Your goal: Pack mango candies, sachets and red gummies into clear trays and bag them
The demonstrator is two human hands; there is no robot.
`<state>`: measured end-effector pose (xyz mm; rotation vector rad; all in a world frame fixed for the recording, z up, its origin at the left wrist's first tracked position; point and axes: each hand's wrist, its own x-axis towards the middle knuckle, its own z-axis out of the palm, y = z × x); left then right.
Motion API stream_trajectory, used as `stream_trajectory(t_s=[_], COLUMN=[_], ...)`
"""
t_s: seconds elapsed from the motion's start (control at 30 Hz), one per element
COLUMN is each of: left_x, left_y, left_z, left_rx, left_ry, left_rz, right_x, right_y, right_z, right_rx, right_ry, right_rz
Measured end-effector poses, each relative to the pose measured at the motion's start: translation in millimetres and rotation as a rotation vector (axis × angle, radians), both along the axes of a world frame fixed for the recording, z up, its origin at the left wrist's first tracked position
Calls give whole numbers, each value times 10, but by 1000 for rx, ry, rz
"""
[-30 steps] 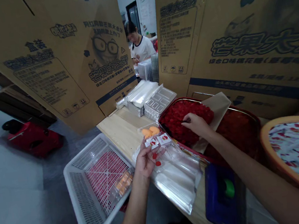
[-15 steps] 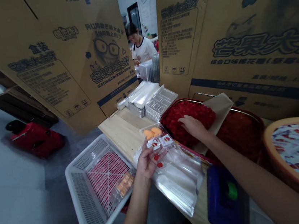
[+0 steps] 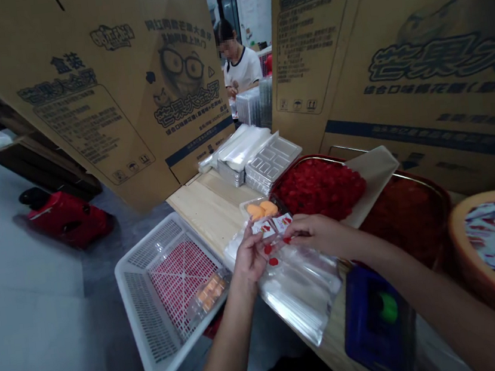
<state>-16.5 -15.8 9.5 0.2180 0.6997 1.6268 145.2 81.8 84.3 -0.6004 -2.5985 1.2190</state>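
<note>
My left hand (image 3: 250, 257) grips the left edge of a clear plastic tray (image 3: 279, 252) over the bench. At the tray's far end lie orange candies (image 3: 262, 209). Two small printed sachets (image 3: 262, 227) sit side by side in its middle, and two red pieces (image 3: 274, 261) are nearer me. Over the tray's right side, my right hand (image 3: 321, 233) pinches a small red candy (image 3: 287, 241) between its fingertips. Beyond it a red-rimmed tub holds a heap of red candies (image 3: 320, 185). Flat clear plastic bags (image 3: 304, 299) lie under the tray.
A white plastic basket (image 3: 131, 308) with a filled tray (image 3: 211, 292) stands left. Stacked empty trays (image 3: 274, 161) are behind. A sachet-filled tub (image 3: 457, 226) and blue tape dispenser (image 3: 368, 327) are right. Cardboard boxes (image 3: 132, 127) stand behind; a person (image 3: 244, 68) works beyond.
My right hand has come from the red candy heap back to the tray, with a red piece in its fingertips. My left hand still holds the tray. The view has shifted slightly.
</note>
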Motion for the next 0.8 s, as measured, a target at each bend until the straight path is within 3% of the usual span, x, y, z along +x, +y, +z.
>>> stream_trajectory(t_s=[0.13, 0.37, 0.43, 0.5, 0.63, 0.7, 0.8], left_x=[30, 44, 40, 34, 29, 31, 31], left_y=[-15, -25, -25, -31, -51, -57, -58], left_z=[17, 4, -1, 4, 43, 63, 74], left_rx=[-4, -8, -12, -22, -45, -54, -66], left_ry=[24, 18, 12, 2, 5, 4, 5], left_rz=[-15, -13, -13, -8, 8, 18, 18], right_x=[-59, -74, -37, 19, 141, 185, 229], right_y=[-99, -60, 64, 270, 714, 854, 956], right_z=[26, -87, -113, -160, -351, -470, -616], right_rx=[22, -96, -121, 7, 369, 382, 327], right_ry=[-44, 76, 137, 100, -272, -358, -328], right_rz=[50, -84, -205, -396, -660, -692, -690])
